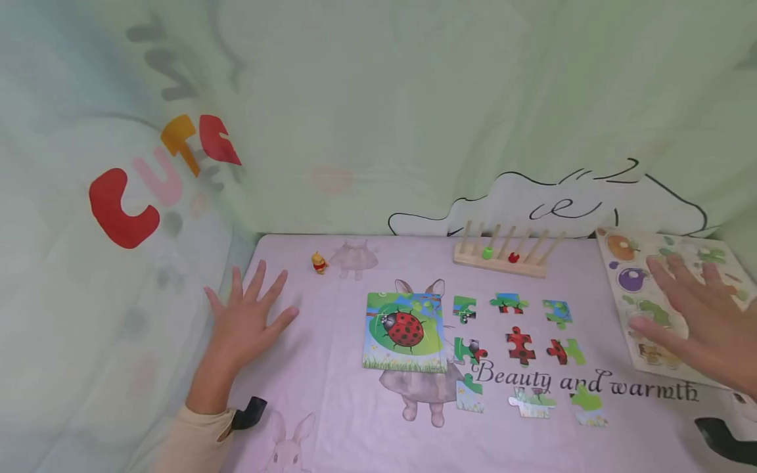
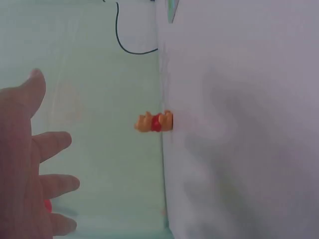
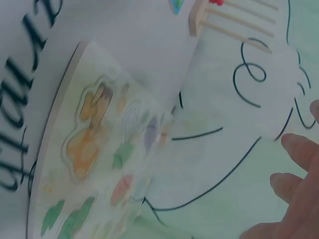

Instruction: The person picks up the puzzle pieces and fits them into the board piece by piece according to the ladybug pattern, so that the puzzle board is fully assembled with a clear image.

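Left hand point(image 1: 245, 325) raised, fingers spread apart and gripping nothing, near the small yellow bear figurine in a red top point(image 1: 319, 263), which stands on the pale lilac cloth-covered desk point(image 1: 331, 394). Right hand point(image 1: 706, 318) likewise free, fingers apart, above the flat cream board with coloured pictures point(image 3: 99, 154). Between hands: square red-ladybird picture point(image 1: 405, 332), nine loose cut-out jigsaw pieces point(image 1: 520, 346) in three rows beside it, pale wooden peg rack point(image 1: 500, 261) behind.
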The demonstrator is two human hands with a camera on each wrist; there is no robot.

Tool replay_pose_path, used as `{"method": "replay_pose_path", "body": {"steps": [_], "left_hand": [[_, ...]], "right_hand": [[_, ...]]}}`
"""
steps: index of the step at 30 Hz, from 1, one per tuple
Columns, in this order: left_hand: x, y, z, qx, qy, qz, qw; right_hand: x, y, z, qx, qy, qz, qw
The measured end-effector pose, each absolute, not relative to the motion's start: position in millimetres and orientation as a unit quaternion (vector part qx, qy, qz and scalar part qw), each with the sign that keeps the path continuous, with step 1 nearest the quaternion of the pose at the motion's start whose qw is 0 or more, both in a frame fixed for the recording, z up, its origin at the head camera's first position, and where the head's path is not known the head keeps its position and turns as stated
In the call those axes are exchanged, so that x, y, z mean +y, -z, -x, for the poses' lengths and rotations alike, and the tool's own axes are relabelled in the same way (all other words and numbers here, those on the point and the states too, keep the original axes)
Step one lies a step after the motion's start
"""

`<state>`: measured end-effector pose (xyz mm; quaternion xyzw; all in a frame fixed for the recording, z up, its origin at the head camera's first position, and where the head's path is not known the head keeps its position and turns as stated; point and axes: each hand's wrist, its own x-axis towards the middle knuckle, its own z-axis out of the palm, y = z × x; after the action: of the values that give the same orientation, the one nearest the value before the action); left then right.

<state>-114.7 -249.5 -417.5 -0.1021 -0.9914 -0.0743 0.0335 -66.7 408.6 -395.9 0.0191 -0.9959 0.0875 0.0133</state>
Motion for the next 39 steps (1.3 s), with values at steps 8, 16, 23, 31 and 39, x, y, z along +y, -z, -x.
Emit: {"method": "replay_pose_path", "body": {"steps": [8,16,23,31,39], "left_hand": [[-224.8,424.2,116.4,-0.977,0.151,0.129,0.073],[-196.8,442.6,130.9,-0.947,0.272,0.172,0.023],[-171.0,455.5,146.4,-0.920,0.343,0.187,-0.029],[-153.5,470.2,164.4,-0.904,0.342,0.252,-0.046],[-144.8,484.1,177.7,-0.910,0.306,0.271,-0.075]], "right_hand": [[369.2,392.6,92.5,-0.991,-0.110,-0.065,-0.043],[316.2,394.8,119.5,-0.979,-0.137,-0.141,-0.047],[285.9,413.2,141.3,-0.970,-0.162,-0.174,-0.043],[262.1,424.7,169.4,-0.955,-0.189,-0.222,-0.063],[244.6,432.7,182.2,-0.948,-0.216,-0.212,-0.102]]}}
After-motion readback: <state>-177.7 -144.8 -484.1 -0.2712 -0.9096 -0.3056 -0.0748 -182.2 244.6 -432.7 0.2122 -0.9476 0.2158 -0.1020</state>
